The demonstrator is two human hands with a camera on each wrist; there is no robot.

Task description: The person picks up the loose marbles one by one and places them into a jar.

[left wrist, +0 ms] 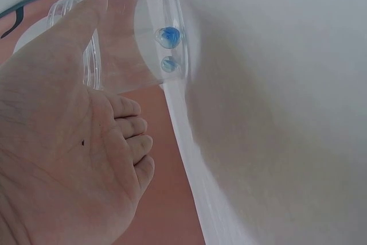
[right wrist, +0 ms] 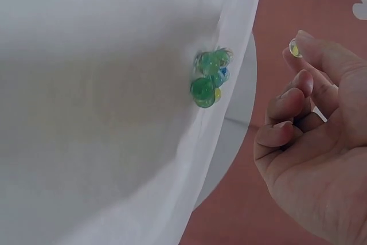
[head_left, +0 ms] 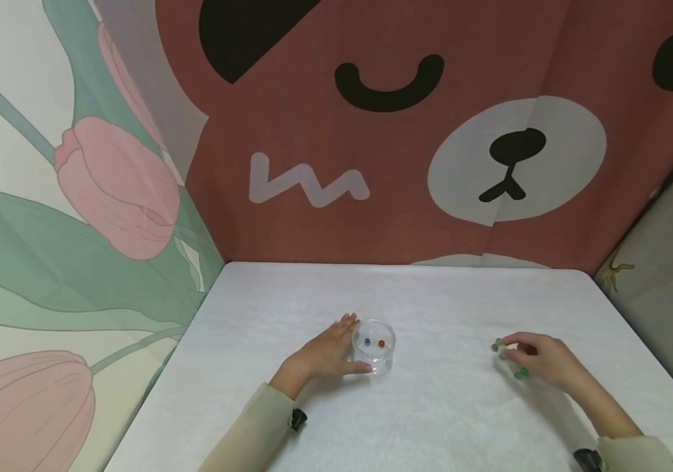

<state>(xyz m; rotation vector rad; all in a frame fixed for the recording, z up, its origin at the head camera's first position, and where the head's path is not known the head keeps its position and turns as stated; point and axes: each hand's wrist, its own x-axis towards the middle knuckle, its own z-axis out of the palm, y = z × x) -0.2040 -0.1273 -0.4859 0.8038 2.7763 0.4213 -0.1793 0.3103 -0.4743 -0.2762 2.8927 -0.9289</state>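
Observation:
A clear round jar point(head_left: 374, 354) stands upright on the white table, with a few small marbles inside. Blue swirls show in a marble point(left wrist: 168, 37) near its base in the left wrist view. My left hand point(head_left: 330, 351) rests against the jar's left side, fingers extended and thumb lying across its front. To the right, my right hand point(head_left: 545, 359) pinches a clear marble point(right wrist: 295, 48) with a yellow swirl between thumb and index finger. Just beside that hand lies a cluster of green and clear marbles point(right wrist: 205, 87) on the table.
The white table point(head_left: 430, 419) has its far edge against a brown cloth point(head_left: 307, 229) with a bear face. A tulip-patterned cloth point(head_left: 118, 190) hangs at the left. Bare tabletop lies between the jar and the marble cluster.

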